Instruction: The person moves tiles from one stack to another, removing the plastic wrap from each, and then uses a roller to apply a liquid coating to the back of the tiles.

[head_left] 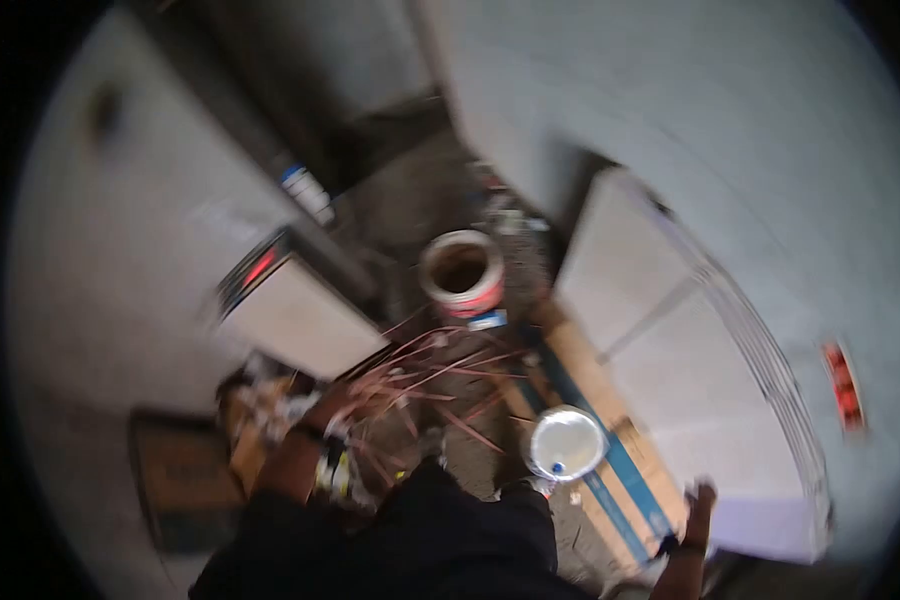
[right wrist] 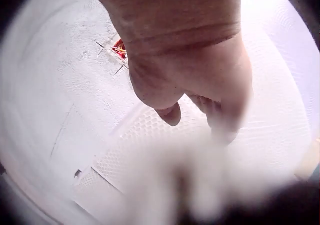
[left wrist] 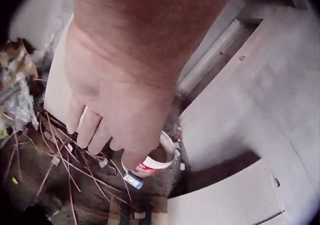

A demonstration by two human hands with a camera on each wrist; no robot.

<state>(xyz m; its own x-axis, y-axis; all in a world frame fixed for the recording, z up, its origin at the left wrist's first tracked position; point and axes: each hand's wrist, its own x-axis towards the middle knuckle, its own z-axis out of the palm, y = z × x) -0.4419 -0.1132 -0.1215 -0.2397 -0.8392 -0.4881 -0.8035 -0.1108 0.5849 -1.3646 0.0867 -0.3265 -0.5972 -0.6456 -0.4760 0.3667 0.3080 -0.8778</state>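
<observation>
My left hand [head_left: 335,405] hangs above a tangle of thin reddish rods [head_left: 440,375]. In the left wrist view, that hand [left wrist: 117,104] has relaxed, slightly bent fingers with nothing held in them. Beyond its fingertips stands a white bucket with red print [left wrist: 159,160]. My right hand [head_left: 703,500] is beside large white panels [head_left: 690,360] that lean on the wall. The right wrist view shows this hand [right wrist: 195,84] with loosely curled fingers over a panel's honeycomb-textured face [right wrist: 150,130]. A blurred pale shape hides part of the fingertips.
A round white tub [head_left: 568,443] sits near the feet, beside flattened cardboard with blue stripes [head_left: 620,450]. The open bucket [head_left: 462,270] stands ahead. On the left are a pale upright box [head_left: 305,315] and a brown carton [head_left: 182,460]. A red wall box [head_left: 843,388] is at right.
</observation>
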